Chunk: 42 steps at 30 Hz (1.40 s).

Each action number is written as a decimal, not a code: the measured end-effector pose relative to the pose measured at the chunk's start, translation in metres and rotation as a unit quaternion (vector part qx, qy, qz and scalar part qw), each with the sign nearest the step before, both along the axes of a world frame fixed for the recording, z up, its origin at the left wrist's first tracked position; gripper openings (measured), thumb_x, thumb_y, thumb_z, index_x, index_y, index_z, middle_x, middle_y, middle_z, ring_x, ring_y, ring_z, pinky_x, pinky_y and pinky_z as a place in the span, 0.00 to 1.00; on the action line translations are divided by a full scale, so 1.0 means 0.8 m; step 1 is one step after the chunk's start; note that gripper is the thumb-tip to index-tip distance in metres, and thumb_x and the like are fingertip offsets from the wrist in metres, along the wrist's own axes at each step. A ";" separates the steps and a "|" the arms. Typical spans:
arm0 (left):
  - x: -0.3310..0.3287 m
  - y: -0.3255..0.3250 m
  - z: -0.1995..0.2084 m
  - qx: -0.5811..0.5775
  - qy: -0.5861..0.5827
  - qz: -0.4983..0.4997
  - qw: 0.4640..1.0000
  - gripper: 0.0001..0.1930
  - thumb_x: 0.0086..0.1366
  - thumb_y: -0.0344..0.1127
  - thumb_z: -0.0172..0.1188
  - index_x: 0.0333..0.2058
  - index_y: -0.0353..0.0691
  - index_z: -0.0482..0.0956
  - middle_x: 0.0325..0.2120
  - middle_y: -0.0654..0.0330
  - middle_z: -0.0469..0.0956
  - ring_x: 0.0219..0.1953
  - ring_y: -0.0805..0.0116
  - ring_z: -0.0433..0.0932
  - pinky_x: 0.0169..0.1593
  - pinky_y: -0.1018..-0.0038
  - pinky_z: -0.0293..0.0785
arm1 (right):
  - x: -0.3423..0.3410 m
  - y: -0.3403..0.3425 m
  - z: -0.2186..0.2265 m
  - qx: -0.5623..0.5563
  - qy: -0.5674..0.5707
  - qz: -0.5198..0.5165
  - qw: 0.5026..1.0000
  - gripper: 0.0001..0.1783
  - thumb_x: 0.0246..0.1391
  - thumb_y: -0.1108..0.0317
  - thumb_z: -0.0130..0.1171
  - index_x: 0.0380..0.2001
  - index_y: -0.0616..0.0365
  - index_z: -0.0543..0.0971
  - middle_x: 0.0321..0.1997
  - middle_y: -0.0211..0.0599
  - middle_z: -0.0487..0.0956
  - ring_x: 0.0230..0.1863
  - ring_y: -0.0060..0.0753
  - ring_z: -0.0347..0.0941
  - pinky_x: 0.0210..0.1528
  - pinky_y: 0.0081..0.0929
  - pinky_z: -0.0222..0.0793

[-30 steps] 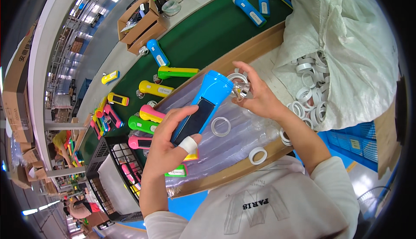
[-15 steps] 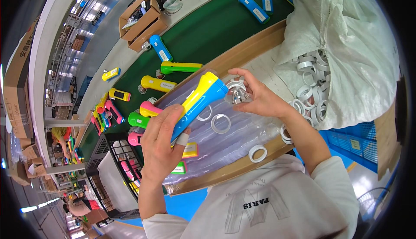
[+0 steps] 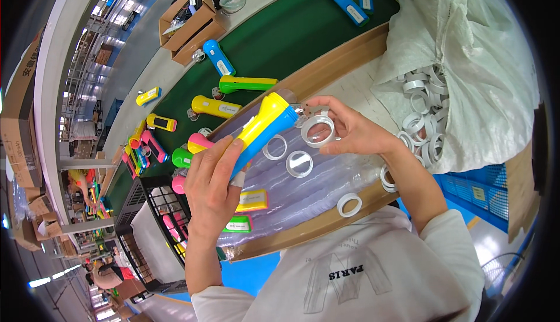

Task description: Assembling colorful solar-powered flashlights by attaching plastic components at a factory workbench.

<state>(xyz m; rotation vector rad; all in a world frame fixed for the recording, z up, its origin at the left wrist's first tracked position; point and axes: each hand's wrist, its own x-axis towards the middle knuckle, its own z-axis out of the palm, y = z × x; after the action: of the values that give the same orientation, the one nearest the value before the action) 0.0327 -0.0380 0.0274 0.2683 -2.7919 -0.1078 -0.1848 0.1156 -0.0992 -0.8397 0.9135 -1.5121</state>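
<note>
My left hand (image 3: 213, 185) is wrapped round the body of a yellow and blue flashlight (image 3: 262, 128), its wide head tilted up to the right. Between thumb and fingers, my right hand (image 3: 353, 128) grips a white ring (image 3: 318, 131) close to that head. A small shiny reflector (image 3: 300, 112) shows between ring and head, partly hidden; whether it is seated in the head I cannot tell. Below, on clear plastic wrap, lie more white rings, one (image 3: 299, 164) with a shiny disc showing inside it.
A white woven sack (image 3: 472, 88) full of white rings stands at the right. Beyond the cardboard edge, a green belt (image 3: 280, 42) carries several flashlights. A black crate (image 3: 146, 234) is at the left; a cardboard box (image 3: 189, 21) sits at the far side.
My right hand has turned the ring so its opening faces me, and the reflector's shiny cone no longer shows in those fingers. The flashlight has shifted slightly left.
</note>
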 end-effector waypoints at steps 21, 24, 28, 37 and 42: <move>0.025 0.023 0.020 0.005 -0.104 -0.002 0.995 0.30 0.44 0.27 0.70 0.50 0.39 0.74 0.42 0.53 0.78 0.38 0.54 0.77 0.39 0.67 0.74 | 0.009 0.004 0.023 -0.036 0.400 -0.063 0.914 0.31 0.41 0.75 0.66 0.50 0.57 0.64 0.49 0.48 0.73 0.53 0.51 0.70 0.54 0.37 0.66; 0.015 0.030 0.025 -0.009 -0.164 -0.040 0.986 0.30 0.44 0.27 0.70 0.50 0.39 0.73 0.39 0.53 0.78 0.36 0.55 0.78 0.36 0.66 0.75 | 0.014 0.012 0.042 -0.061 0.456 -0.059 0.886 0.34 0.41 0.73 0.66 0.53 0.58 0.63 0.52 0.50 0.72 0.54 0.54 0.70 0.54 0.41 0.66; 0.022 0.028 0.008 0.166 -0.066 -0.077 0.981 0.29 0.45 0.27 0.69 0.50 0.38 0.74 0.36 0.52 0.78 0.33 0.54 0.79 0.34 0.66 0.77 | 0.018 0.027 0.046 -0.115 0.332 -0.029 0.936 0.40 0.44 0.67 0.67 0.60 0.59 0.60 0.54 0.51 0.70 0.57 0.51 0.66 0.60 0.38 0.61; 0.038 0.049 -0.001 0.522 -0.092 -0.147 0.835 0.28 0.46 0.27 0.71 0.50 0.35 0.77 0.38 0.51 0.81 0.37 0.59 0.82 0.42 0.71 0.75 | 0.076 0.063 0.094 -0.403 0.423 -0.202 0.786 0.28 0.53 0.41 0.56 0.41 0.57 0.77 0.48 0.45 0.75 0.48 0.49 0.73 0.42 0.45 0.75; 0.009 0.057 -0.054 0.194 -0.016 -0.040 0.980 0.33 0.43 0.23 0.68 0.52 0.39 0.74 0.40 0.52 0.79 0.35 0.58 0.79 0.37 0.71 0.75 | 0.054 0.009 0.043 -0.042 0.156 -0.192 0.968 0.23 0.64 0.51 0.42 0.45 0.59 0.76 0.50 0.42 0.75 0.51 0.34 0.71 0.53 0.33 0.68</move>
<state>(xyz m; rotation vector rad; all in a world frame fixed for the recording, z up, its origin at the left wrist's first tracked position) 0.0402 0.0073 -0.0159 0.2502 -2.7933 -0.6778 -0.1415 0.1226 -0.0649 -1.0245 1.3094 -1.7892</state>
